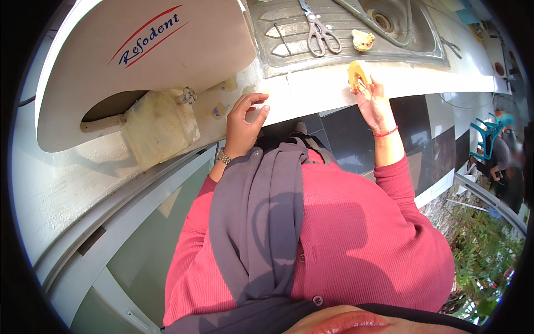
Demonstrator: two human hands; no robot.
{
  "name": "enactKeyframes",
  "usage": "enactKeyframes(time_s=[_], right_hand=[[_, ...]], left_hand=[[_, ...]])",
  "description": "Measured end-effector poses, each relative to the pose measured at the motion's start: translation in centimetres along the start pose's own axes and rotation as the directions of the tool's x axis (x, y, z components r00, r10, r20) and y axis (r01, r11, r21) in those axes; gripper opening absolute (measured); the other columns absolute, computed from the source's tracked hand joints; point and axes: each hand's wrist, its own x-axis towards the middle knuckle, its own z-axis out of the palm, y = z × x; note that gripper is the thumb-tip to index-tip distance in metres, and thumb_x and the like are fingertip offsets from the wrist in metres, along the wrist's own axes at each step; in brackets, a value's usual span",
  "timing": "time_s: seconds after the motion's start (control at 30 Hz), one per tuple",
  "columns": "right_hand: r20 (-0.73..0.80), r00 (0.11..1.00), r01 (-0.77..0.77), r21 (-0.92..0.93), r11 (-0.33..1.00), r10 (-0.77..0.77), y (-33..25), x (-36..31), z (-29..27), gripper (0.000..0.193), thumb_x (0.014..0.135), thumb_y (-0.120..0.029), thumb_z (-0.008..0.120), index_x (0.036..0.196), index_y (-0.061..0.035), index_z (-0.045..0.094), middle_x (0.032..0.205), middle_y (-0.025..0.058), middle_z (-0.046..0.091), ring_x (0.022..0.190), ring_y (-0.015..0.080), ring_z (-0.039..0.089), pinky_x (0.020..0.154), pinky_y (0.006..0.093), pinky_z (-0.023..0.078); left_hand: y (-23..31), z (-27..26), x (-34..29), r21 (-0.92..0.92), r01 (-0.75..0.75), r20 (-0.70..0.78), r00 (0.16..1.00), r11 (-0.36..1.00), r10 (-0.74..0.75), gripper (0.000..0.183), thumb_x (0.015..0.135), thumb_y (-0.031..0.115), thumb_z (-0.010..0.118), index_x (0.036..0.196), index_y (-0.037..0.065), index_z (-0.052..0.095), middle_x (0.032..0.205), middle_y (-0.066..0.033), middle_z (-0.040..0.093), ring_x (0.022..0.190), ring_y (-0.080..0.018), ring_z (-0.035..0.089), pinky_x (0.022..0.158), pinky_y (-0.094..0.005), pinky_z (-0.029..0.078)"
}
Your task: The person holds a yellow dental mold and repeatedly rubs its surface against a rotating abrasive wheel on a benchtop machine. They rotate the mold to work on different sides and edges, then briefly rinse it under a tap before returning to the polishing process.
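Note:
My right hand is closed on a yellow, horseshoe-shaped dental cast, gripping its lower end between thumb and fingers above the counter's front edge. My left hand hangs by the same edge, fingers loosely curled, thumb apart, with nothing in it. On the sink's metal drainboard, a second pale yellow piece with reddish marks lies beyond my right hand. To its left are scissors with grey handles, their blades pointing away from me. A thin dark rod lies beside them.
A large white machine housing with a dark oval opening fills the left of the counter. A stained, cream-coloured block juts from it. A grey hose curves into the sink basin. At far right, a person is near a teal stool.

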Motion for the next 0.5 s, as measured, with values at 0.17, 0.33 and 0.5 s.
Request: enactKeyframes(time_s=[0.17, 0.33, 0.5], right_hand=[[0.291, 0.954, -0.189, 0.406, 0.894, 0.069, -2.0, -0.9, 3.6, 0.081, 0.083, -0.058, 0.058, 0.131, 0.0054, 0.041, 0.12, 0.0132, 0.051, 0.1, 0.0236, 0.05, 0.08, 0.0305, 0.044], [0.364, 0.93, -0.216, 0.437, 0.873, 0.048, -1.2, -2.1, 6.4, 0.094, 0.078, -0.063, 0.06, 0.136, 0.0068, 0.035, 0.118, 0.0116, 0.05, 0.1, 0.0223, 0.048, 0.077, 0.0291, 0.042], [0.409, 0.908, -0.26, 0.392, 0.882, 0.085, -1.7, -3.2, 8.1, 0.1, 0.075, -0.069, 0.061, 0.136, 0.0065, 0.035, 0.12, 0.0111, 0.049, 0.099, 0.0207, 0.048, 0.077, 0.0281, 0.043]], left_hand=[[-0.3, -0.2, 0.6, -0.258, 0.067, 0.151, 0.988, 0.964, -0.028, 0.019, 0.088, 0.006, 0.058, 0.106, 0.006, 0.064, 0.105, -0.0041, 0.065, 0.096, -0.0136, 0.061, 0.083, -0.0276, 0.047], [1.4, -1.1, 0.7, -0.374, 0.152, 0.301, 0.953, 0.915, -0.035, 0.021, 0.092, 0.004, 0.051, 0.111, 0.001, 0.06, 0.106, -0.0072, 0.062, 0.101, -0.0159, 0.058, 0.093, -0.0299, 0.042], [2.5, -1.2, 1.5, -0.341, 0.041, 0.312, 0.947, 0.939, 0.072, 0.027, 0.089, 0.008, 0.059, 0.116, 0.002, 0.06, 0.113, -0.0063, 0.063, 0.104, -0.015, 0.058, 0.089, -0.0294, 0.046]])
